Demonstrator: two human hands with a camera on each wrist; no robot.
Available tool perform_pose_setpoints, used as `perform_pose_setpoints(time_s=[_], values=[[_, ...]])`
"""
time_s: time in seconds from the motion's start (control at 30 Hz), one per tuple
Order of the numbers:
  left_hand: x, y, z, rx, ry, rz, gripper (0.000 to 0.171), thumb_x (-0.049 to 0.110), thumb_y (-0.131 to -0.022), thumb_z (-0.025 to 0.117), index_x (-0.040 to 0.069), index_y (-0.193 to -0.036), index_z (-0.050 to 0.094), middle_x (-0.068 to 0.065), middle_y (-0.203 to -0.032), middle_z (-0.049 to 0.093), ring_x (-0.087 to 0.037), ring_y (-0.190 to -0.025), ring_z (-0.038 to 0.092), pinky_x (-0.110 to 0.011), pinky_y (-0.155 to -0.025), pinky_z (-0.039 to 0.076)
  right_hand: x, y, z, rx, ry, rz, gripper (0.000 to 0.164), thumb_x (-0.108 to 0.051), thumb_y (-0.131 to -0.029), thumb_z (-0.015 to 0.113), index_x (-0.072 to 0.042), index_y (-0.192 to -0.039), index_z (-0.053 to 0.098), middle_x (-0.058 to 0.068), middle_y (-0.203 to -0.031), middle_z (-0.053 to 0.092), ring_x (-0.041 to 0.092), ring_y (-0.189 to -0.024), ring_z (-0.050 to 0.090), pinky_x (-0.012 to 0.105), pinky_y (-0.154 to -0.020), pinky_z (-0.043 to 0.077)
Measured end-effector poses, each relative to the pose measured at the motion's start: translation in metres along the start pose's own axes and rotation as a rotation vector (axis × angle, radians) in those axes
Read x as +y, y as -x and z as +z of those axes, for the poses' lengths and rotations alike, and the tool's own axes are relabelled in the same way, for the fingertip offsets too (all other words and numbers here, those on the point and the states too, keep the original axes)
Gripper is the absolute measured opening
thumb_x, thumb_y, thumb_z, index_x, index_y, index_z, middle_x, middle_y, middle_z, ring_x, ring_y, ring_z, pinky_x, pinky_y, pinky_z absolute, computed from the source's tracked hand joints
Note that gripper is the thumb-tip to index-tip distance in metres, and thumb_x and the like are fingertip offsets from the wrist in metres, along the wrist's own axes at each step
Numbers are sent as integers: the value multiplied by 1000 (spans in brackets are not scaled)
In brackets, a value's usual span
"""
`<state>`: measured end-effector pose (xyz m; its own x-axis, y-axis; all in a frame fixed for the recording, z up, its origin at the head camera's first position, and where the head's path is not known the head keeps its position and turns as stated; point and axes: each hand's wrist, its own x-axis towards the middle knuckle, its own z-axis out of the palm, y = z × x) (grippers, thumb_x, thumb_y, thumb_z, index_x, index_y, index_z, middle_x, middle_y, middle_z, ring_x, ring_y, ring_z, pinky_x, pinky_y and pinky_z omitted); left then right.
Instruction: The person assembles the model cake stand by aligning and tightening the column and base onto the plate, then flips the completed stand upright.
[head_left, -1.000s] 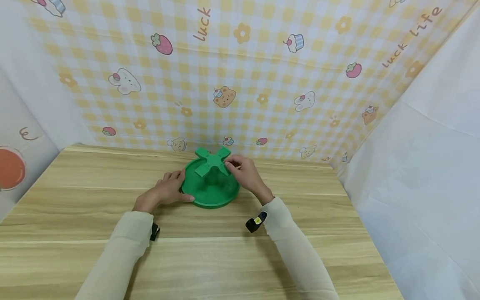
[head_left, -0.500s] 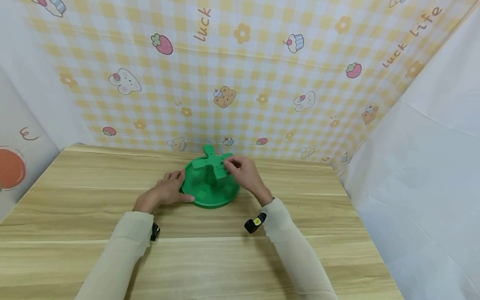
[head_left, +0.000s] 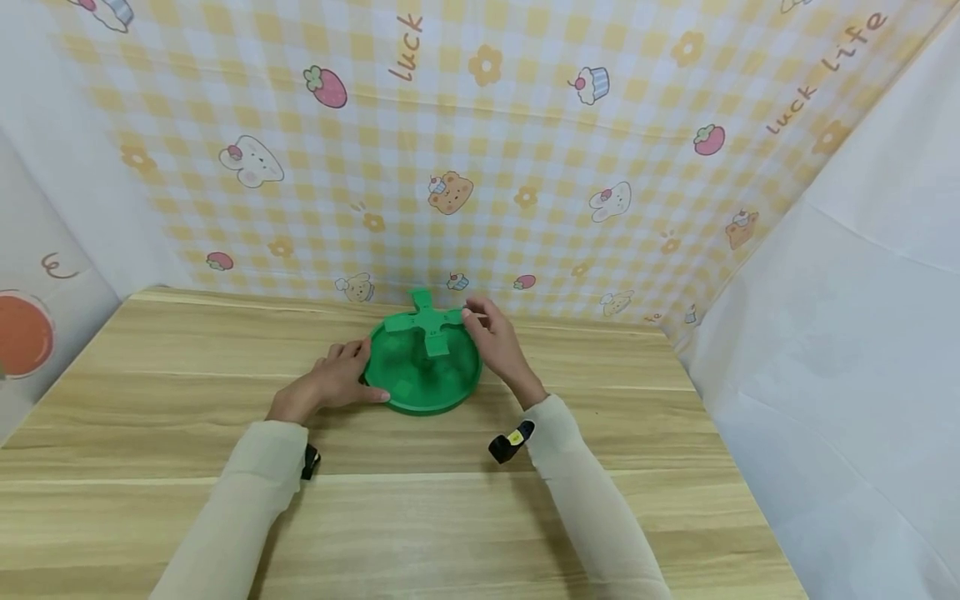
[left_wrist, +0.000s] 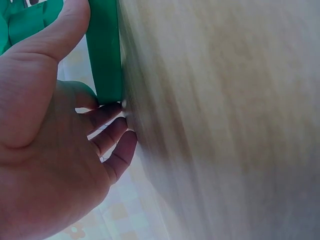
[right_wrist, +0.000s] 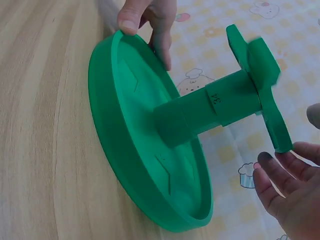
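A green round dish-like base (head_left: 405, 398) with a raised rim lies on the table near the patterned backdrop. From its middle rises a stepped post (right_wrist: 187, 115), marked with what looks like "34". A green four-armed cross (head_left: 427, 320) tops the post. My left hand (head_left: 337, 379) holds the base's left side, thumb over the rim and fingers around the outer wall. At the cross's right arm is my right hand (head_left: 497, 340). Its fingers touch that arm's tip, and the thumb stands apart in the right wrist view. The base's far side is partly hidden by the cross.
The wood-grain table (head_left: 412, 517) extends around the base. A yellow checked cloth (head_left: 525, 150) with cartoon prints hangs close behind it. A white sheet (head_left: 840, 333) bounds the right side. Each wrist wears a black camera (head_left: 512, 442).
The cross has turned on the post, its arms swinging from diagonal to nearly upright and level. My right hand has eased from pinching an arm to touching its tip. The left hand stayed put.
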<state>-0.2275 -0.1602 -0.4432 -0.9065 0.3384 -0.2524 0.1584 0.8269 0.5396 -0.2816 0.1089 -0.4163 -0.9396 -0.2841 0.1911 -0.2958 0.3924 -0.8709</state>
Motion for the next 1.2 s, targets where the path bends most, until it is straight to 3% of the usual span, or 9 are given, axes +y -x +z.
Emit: perform_pose_setpoints(time_s=[0.13,0.37,0.57,0.83,0.93,1.1,1.2], values=[[0,-1,0,-2,-6,-4,107,48,-91,69,-12,-154,6,-34,-159,13,-53,-143,11,-70,-112,14,0,0,-3,5,-34,33,36,-25,-107,47,-3,-132,59,16,-127,61,28,-105,61,33,-87,54],[1,0,-1,-3,0,1,108,48,-91,69,-12,-154,6,-33,-158,13,-53,-142,11,-70,-112,15,-3,1,-4,-29,-39,26,30,-17,-105,50,5,-117,68,20,-112,66,14,-81,55,19,-70,49],[1,0,-1,-2,6,6,107,48,-91,69,-12,-154,6,-33,-159,13,-53,-142,11,-71,-112,14,-4,5,-1,-26,-33,-45,26,-19,-104,53,-1,-108,72,14,-102,68,8,-76,56,20,-68,51],[1,2,-1,4,9,11,106,47,-91,69,-12,-154,6,-34,-158,13,-53,-142,11,-71,-111,14,-4,7,3,-88,-34,-114,23,-16,-103,55,-1,-99,72,10,-85,66,21,-75,61,25,-68,51],[1,2,-1,3,5,11,106,47,-91,69,-12,-154,6,-34,-158,13,-53,-142,11,-71,-112,14,-4,7,5,-17,-72,-111,22,-15,-102,57,0,-96,72,11,-84,67,21,-75,64,31,-70,55],[1,2,0,0,-7,10,106,48,-92,68,-11,-154,6,-33,-159,12,-53,-143,11,-69,-113,15,-3,4,3,234,-92,-95,20,-14,-100,60,1,-99,72,15,-89,68,19,-79,61,29,-71,54],[1,1,0,0,-12,8,106,48,-92,68,-11,-154,6,-33,-159,13,-53,-143,11,-69,-113,15,-3,2,0,224,-47,-53,23,-18,-101,58,-4,-115,69,13,-111,68,21,-98,63,34,-82,54]])
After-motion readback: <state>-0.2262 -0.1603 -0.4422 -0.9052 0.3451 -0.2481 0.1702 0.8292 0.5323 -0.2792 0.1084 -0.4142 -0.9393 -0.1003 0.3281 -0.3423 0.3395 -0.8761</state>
